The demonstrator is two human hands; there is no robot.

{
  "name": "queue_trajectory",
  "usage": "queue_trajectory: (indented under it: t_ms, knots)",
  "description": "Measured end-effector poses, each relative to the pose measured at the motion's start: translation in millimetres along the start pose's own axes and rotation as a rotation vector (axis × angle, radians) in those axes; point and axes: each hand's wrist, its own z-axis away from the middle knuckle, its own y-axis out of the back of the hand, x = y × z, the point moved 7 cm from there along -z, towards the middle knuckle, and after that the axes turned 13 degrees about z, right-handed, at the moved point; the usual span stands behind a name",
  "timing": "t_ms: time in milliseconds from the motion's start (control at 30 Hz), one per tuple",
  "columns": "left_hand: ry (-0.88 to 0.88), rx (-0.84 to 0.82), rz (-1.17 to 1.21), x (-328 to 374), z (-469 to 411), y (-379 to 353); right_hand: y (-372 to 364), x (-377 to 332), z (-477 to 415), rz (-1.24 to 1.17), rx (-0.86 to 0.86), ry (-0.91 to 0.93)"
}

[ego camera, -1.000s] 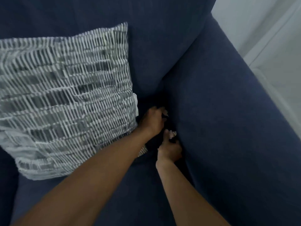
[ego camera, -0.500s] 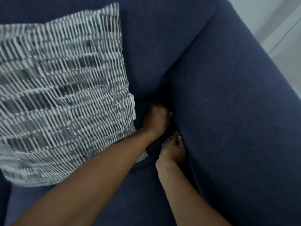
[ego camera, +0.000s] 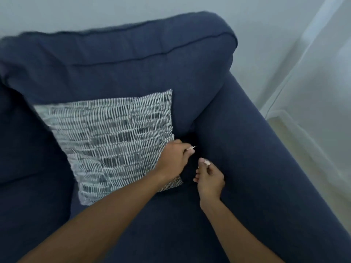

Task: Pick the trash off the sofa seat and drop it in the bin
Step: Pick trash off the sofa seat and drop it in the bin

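i'm seeing two hands mid-frame: left hand (ego camera: 173,161) pinching one pale scrap (ego camera: 191,147), right hand (ego camera: 209,180) pinching another scrap (ego camera: 206,163), beside one patterned cushion (ego camera: 114,137).

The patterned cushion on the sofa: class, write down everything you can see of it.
The cushion is square, its cover looks like woven fabric, with rows of white dashes over grey and dark patches. It leans tilted against the navy sofa back, its lower edge on the seat. It looks plump and unmarked. The left hand lies over its right edge, near the lower corner, and that forearm crosses in front of the corner. The right hand is clear of it.
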Motion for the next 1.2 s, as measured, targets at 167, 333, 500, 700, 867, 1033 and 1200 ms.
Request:
queue_trajectory:
  t_ms: [167, 333, 500, 700, 867, 1033, 1200]
  knots:
    - [-0.081, 0.052, -0.049, 69.3, 47.6, 68.8, 52.0, -72.3, 71.4, 0.088, -0.074, 0.166]
    - [-0.173, 0.103, -0.030, 153.0, 98.6, 127.0, 111.5, -139.1, 140.5, 0.203, -0.101, 0.281]
    - [-0.233, 0.096, -0.072, 229.1, 138.5, 150.5, 175.9, -183.5, 199.2, 0.330, -0.118, 0.398]
    - [-0.292, 0.050, -0.050, 300.0, 165.3, 136.7, 246.0, -207.5, 234.8, 0.459, -0.156, 0.458]
    - [-0.341, -0.013, -0.026, 353.8, 178.2, 94.5, 315.2, -207.1, 239.3, 0.523, -0.124, 0.443]
    - [-0.397, -0.058, -0.014, 390.4, 189.9, 47.1, 384.7, -189.6, 242.0, 0.596, -0.003, 0.444]
    - [-0.397, -0.148, -0.015, 404.8, 205.9, -2.0, 438.2, -160.6, 246.0, 0.698, 0.080, 0.405]
